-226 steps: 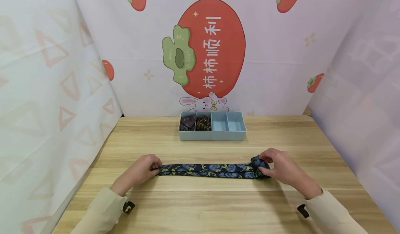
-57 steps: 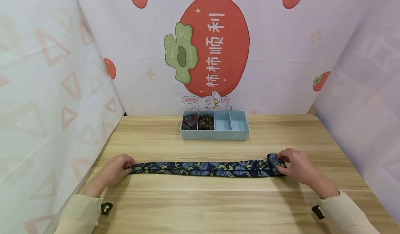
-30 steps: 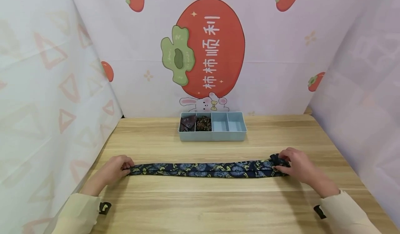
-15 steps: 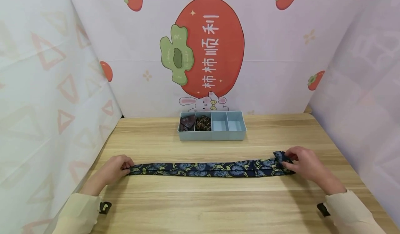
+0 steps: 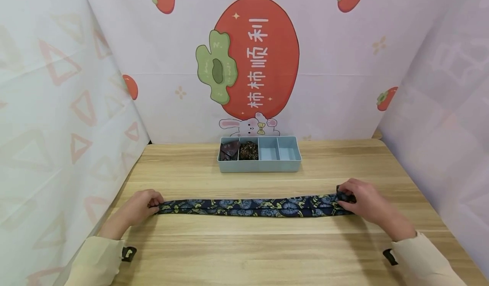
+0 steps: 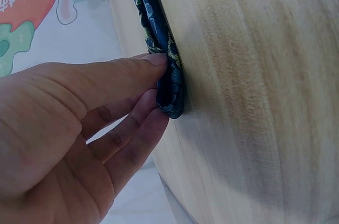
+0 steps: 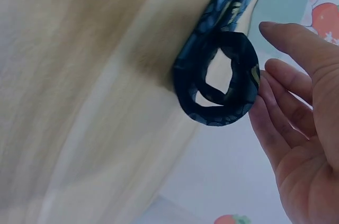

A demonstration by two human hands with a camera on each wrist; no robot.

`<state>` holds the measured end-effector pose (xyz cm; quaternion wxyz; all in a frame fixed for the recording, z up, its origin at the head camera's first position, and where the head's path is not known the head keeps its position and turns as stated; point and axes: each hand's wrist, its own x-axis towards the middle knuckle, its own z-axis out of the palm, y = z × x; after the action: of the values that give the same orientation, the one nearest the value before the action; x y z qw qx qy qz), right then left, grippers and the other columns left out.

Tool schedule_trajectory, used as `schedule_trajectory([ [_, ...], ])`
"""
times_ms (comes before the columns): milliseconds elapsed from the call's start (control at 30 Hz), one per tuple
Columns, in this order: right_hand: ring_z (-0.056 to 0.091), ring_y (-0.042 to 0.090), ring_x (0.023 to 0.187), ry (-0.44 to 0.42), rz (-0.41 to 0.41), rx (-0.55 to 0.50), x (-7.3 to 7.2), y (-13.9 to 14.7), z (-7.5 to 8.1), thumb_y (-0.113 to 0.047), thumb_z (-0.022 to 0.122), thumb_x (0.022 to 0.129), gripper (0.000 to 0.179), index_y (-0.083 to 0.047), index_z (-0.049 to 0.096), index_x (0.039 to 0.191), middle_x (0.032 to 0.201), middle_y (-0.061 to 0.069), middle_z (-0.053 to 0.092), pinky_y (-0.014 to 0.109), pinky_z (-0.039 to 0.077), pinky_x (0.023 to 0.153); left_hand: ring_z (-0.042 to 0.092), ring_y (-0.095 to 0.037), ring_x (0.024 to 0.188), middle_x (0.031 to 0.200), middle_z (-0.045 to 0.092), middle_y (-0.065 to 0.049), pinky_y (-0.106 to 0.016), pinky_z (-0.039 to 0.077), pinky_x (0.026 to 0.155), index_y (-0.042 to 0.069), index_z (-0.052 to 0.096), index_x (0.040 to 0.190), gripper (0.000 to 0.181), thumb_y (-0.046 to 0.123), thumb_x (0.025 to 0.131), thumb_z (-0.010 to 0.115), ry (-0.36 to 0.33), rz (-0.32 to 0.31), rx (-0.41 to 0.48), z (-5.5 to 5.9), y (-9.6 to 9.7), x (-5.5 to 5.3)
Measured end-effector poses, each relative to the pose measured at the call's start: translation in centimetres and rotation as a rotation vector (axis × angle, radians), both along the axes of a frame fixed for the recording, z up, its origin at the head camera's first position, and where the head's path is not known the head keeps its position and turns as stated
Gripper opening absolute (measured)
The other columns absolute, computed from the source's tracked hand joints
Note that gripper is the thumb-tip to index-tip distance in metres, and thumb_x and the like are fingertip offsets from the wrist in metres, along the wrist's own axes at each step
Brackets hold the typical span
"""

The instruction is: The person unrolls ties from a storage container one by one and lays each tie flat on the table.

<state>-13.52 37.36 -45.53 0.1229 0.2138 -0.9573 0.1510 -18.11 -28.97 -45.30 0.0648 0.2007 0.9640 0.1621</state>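
Observation:
A navy necktie [image 5: 244,208] with blue and yellow figures lies folded lengthwise across the table. My left hand [image 5: 140,208] pinches its left end; in the left wrist view the thumb and fingertips hold the folded cloth [image 6: 170,89] just above the wood. At the right end, my right hand [image 5: 364,203] is against the coiled part. The right wrist view shows this coil [image 7: 233,75] as a loose loop with a hollow middle. Fingers [image 7: 270,94] of that hand touch its outer side, while the thumb stands apart from it.
A light blue divided box [image 5: 259,166] stands at the back of the table. Its two left compartments hold a dark purple folded cloth [image 5: 230,149] and a brown patterned one [image 5: 249,151]; the two right ones are bare. Printed curtains surround the table.
Since the earliest frame, both hands have moved apart and the flat stretch of necktie has lengthened. Over the last half second, my right hand has shifted slightly left, turning the end over.

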Motion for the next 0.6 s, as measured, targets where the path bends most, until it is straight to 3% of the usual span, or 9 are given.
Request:
schedule_trajectory([
  [400, 0.068, 0.023, 0.081, -0.007, -0.085, 0.018, 0.3, 3.0, -0.7, -0.018, 0.099, 0.068, 0.045, 0.001, 0.073, 0.1, 0.095, 0.009, 0.071, 0.041, 0.06, 0.069, 0.061, -0.012, 0.079, 0.088, 0.069, 0.0, -0.03, 0.054, 0.069, 0.006, 0.074, 0.095, 0.017, -0.004, 0.085, 0.082, -0.008, 0.004, 0.004, -0.1, -0.1, 0.0],
  [600, 0.07, 0.027, 0.08, -0.087, -0.138, 0.045, 0.3, 4.5, -0.3, -0.015, 0.096, 0.073, 0.041, 0.006, 0.072, 0.1, 0.095, 0.017, 0.072, 0.044, 0.06, 0.068, 0.06, -0.012, 0.079, 0.087, 0.069, 0.001, -0.03, 0.053, 0.069, 0.006, 0.075, 0.096, 0.016, -0.004, 0.085, 0.082, -0.008, -0.001, 0.002, -0.1, -0.2, -0.1],
])
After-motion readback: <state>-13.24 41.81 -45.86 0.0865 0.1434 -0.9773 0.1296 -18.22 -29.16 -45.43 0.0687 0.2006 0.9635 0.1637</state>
